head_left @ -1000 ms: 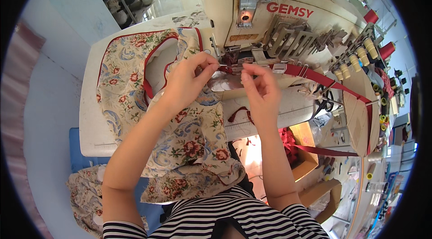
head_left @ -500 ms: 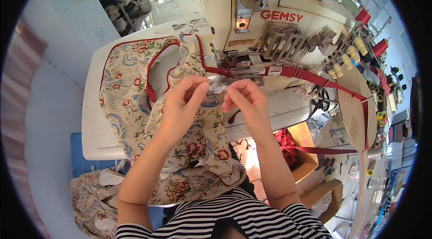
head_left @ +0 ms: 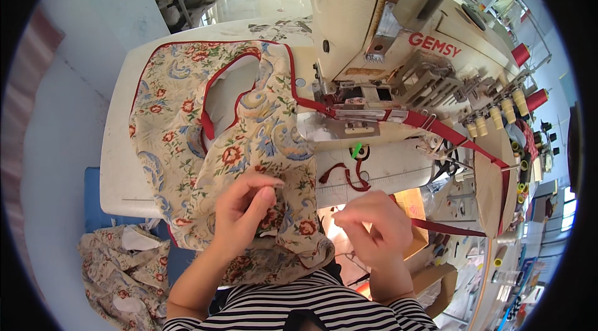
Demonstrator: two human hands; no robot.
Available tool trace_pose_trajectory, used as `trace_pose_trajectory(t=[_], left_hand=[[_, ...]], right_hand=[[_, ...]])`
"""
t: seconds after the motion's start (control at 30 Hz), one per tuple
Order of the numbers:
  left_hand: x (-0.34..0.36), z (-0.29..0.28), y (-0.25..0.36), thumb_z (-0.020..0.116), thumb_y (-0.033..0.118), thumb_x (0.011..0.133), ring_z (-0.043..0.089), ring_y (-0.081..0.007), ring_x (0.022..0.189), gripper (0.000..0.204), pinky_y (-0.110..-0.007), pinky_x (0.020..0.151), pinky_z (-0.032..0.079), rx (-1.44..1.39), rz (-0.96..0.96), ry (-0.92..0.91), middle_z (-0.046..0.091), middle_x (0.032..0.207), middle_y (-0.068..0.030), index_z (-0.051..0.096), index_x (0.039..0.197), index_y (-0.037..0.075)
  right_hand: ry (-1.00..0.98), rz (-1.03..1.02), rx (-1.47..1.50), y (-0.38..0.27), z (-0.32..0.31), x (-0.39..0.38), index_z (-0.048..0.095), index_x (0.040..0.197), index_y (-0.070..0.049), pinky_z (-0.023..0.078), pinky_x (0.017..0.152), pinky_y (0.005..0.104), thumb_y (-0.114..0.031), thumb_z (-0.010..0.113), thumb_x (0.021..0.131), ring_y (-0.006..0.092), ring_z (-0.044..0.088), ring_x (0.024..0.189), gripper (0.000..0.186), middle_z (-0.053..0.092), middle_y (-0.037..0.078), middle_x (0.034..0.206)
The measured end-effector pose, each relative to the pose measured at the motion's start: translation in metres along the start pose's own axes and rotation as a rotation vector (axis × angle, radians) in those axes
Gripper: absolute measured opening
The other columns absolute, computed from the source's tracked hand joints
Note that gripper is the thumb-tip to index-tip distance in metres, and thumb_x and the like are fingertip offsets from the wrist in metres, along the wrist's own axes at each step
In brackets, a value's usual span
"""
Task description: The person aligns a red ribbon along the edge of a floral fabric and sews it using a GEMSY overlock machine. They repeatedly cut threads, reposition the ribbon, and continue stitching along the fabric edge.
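Observation:
A floral garment piece [head_left: 168, 75] with red binding along its edges lies spread before me. Its red edging leads into the sewing machine [head_left: 349, 25], joined to a red binding tape [head_left: 442, 134]. Over the lower part of the cloth is my left hand [head_left: 244, 214], thumb and forefinger pinched together. To the right of the cloth, above the table's near edge, my right hand [head_left: 377, 228] is closed, with thumb and forefinger together. Whatever either hand pinches is too small to make out.
A small green object [head_left: 357, 151] and a loose red strip [head_left: 339, 172] lie on the machine bed. Thread cones [head_left: 498, 116] stand right. A cardboard box [head_left: 416, 206] sits below, right. Another floral piece [head_left: 128, 268] hangs over a blue surface at lower left.
Both hands have come down toward me, away from the machine, and further apart. The pale, shiny bit seen between them no longer shows. The camera view has shifted, uncovering the green object.

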State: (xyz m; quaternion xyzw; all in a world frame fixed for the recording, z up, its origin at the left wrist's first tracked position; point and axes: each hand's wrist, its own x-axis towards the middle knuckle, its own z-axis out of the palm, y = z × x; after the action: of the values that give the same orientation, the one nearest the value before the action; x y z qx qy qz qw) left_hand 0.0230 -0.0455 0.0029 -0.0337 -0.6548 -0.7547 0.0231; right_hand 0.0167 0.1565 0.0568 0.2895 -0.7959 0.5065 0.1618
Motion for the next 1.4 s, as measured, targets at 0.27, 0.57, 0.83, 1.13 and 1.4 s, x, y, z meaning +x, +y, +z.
trace_pose_trajectory(t=[0.27,0.57,0.83,1.13,1.4], left_hand=[[0.012,-0.001,0.010,0.055,0.004,0.088,0.054,-0.0159,0.078,0.014,-0.027,0.071,0.043,-0.039,0.153,-0.096,0.061,0.092,-0.0114,0.059,0.099,-0.003],[0.033,0.001,0.017,0.059,0.004,0.086,0.056,-0.0177,0.080,0.016,-0.028,0.072,0.045,-0.085,0.211,-0.098,0.065,0.094,-0.0145,0.060,0.100,-0.003],[0.038,0.005,0.014,0.056,0.020,0.092,0.053,-0.0135,0.065,0.021,-0.023,0.056,0.044,-0.018,0.249,-0.070,0.059,0.087,-0.0134,0.056,0.095,-0.001],[0.038,0.002,0.011,0.056,0.020,0.092,0.053,-0.0135,0.064,0.022,-0.023,0.055,0.044,-0.016,0.226,-0.066,0.059,0.085,-0.0132,0.056,0.095,-0.001],[0.033,-0.004,0.011,0.059,0.005,0.086,0.056,-0.0177,0.078,0.016,-0.029,0.071,0.044,-0.078,0.157,-0.056,0.066,0.093,-0.0138,0.060,0.099,-0.004]], right_hand=[[-0.077,-0.192,0.185,-0.003,-0.016,0.042,0.067,0.090,-0.009,0.053,0.060,0.0284,-0.006,0.068,0.069,0.0190,0.064,0.070,0.022,0.065,0.004,0.079],[-0.076,-0.565,0.343,0.014,-0.008,0.086,0.064,0.081,-0.001,0.057,0.058,0.0293,-0.009,0.074,0.069,0.0209,0.061,0.067,0.018,0.062,0.012,0.079],[-0.027,-0.538,0.336,0.011,-0.006,0.087,0.064,0.082,-0.001,0.057,0.058,0.0288,-0.010,0.072,0.072,0.0204,0.061,0.067,0.015,0.062,0.012,0.078],[-0.085,-0.607,0.353,0.019,-0.006,0.091,0.064,0.081,-0.001,0.058,0.058,0.0292,-0.010,0.070,0.073,0.0211,0.062,0.067,0.013,0.061,0.011,0.078],[-0.149,-0.588,0.360,0.024,-0.013,0.089,0.063,0.084,-0.001,0.058,0.060,0.0294,-0.008,0.069,0.073,0.0218,0.062,0.070,0.015,0.060,0.010,0.081]])
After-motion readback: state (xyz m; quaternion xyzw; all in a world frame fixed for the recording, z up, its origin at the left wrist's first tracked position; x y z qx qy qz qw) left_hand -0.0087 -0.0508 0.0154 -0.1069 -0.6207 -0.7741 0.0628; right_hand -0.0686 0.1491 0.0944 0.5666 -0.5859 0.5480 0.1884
